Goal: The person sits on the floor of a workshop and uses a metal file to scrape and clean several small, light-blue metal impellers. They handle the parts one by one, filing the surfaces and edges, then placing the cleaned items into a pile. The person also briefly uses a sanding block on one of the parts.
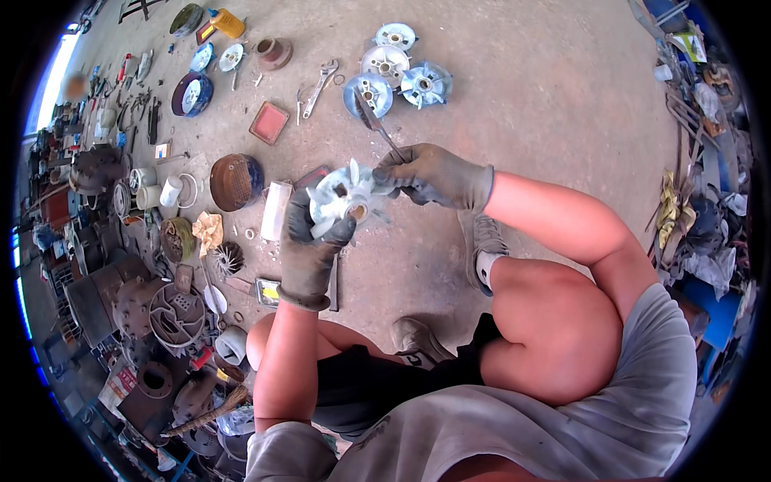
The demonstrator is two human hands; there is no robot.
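Observation:
My left hand (315, 245), in a dark grey-brown work glove, grips a pale, paint-streaked metal fan wheel (341, 201) with blades round its rim and a hub bore. My gloved right hand (430, 175) is closed round the thin shank of a hand tool (369, 115) with a flat, dark, tapered head, which points up and away from me. Its exact kind is unclear. The right fingertips are at the wheel's right edge; whether they touch it is hard to tell. Farther off lie several similar wheels, one of them blue-white (426, 84), grouped on the floor.
An adjustable wrench (320, 87), a red square tray (269, 123) and a rusty round pan (236, 182) lie left of centre. A yellow bottle (228, 23) stands at the far left. Machine parts, including a round housing (177, 315), crowd the left side; rods and bags (711, 269) line the right.

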